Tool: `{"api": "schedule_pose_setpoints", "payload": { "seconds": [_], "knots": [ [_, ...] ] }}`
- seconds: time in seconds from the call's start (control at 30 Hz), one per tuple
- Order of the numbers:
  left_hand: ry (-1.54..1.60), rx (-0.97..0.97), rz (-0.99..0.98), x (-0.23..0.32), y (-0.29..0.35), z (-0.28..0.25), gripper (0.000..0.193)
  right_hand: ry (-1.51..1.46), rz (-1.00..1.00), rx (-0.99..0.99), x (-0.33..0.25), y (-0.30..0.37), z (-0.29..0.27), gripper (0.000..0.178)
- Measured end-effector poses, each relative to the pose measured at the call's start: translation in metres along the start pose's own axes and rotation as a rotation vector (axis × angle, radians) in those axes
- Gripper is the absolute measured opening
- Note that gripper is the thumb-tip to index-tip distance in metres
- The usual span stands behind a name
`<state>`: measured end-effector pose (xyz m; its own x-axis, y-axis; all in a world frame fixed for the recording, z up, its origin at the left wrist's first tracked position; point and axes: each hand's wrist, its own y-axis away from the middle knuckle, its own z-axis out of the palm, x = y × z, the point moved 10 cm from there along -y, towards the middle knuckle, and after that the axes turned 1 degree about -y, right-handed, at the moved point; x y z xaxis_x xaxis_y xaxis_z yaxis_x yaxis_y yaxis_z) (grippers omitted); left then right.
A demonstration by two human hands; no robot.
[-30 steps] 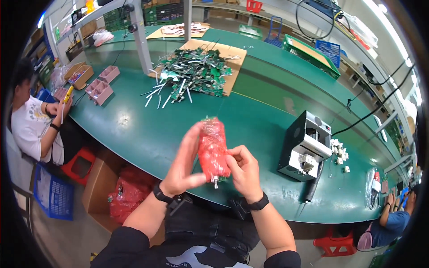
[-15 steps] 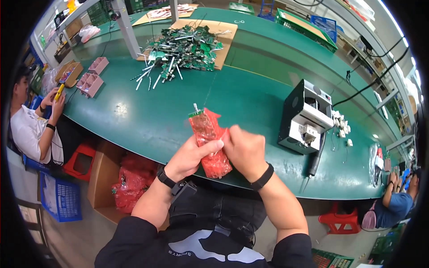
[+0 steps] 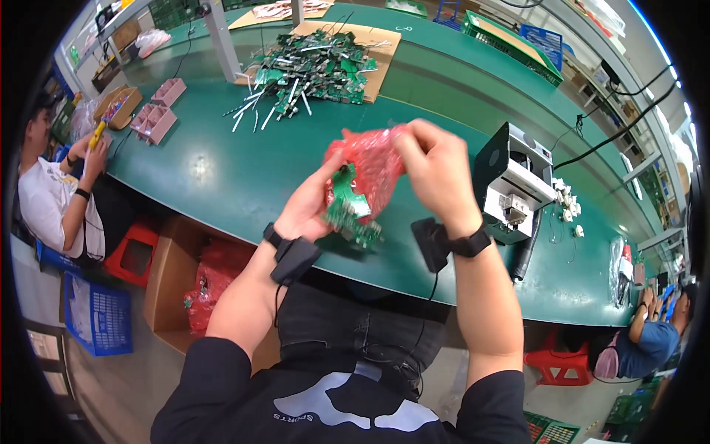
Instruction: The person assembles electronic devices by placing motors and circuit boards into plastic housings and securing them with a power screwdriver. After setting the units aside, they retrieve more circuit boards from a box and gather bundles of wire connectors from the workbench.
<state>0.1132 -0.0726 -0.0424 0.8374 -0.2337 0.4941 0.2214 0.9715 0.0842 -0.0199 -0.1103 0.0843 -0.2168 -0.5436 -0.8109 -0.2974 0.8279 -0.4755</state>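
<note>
Over the near edge of the green table, my left hand (image 3: pixel 309 201) is closed around a green circuit board (image 3: pixel 346 203), its fingers partly hidden behind it. A red bubble-wrap bag (image 3: pixel 376 166) hangs against the board's right side. The bag's upper right corner is pinched in my right hand (image 3: pixel 438 166), which is raised and slightly blurred. The board's lower end is smeared by motion, so I cannot make out its parts. Beyond my hands a pile of green circuit boards with white strips (image 3: pixel 314 70) lies on a cardboard sheet (image 3: pixel 381 66).
A black-and-silver machine (image 3: pixel 514 177) stands right of my right hand, with white connectors (image 3: pixel 566 201) beside it. Pink bins (image 3: pixel 153 122) sit at the left. Below the table edge, a cardboard box (image 3: pixel 166 296) holds red bags (image 3: pixel 211 285). One person sits at each side.
The red bag has come up off most of the board, which now shows green. My right hand has risen to the upper right with the bag's corner, and both wrists have turned.
</note>
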Motion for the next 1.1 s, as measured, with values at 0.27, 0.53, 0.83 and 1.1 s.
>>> {"api": "schedule_pose_setpoints", "payload": {
  "seconds": [0.27,0.53,0.83,1.1],
  "knots": [
    [-0.582,0.268,0.126,-0.01,-0.062,-0.055,0.042,0.436,0.025,0.055,0.015,-0.046,-0.049,0.026],
    [-1.424,-0.028,0.658,0.032,0.033,0.042,0.056,0.405,-0.053,0.191,-0.004,-0.041,-0.108,0.029],
    [-2.053,-0.268,0.335,-0.099,0.159,-0.092,0.048,0.409,-0.12,0.082,-0.031,-0.043,-0.12,0.029],
    [-2.22,-0.228,-0.109,-0.106,0.12,-0.11,0.059,0.443,-0.243,0.197,-0.07,-0.068,-0.133,0.031]
  ]
}}
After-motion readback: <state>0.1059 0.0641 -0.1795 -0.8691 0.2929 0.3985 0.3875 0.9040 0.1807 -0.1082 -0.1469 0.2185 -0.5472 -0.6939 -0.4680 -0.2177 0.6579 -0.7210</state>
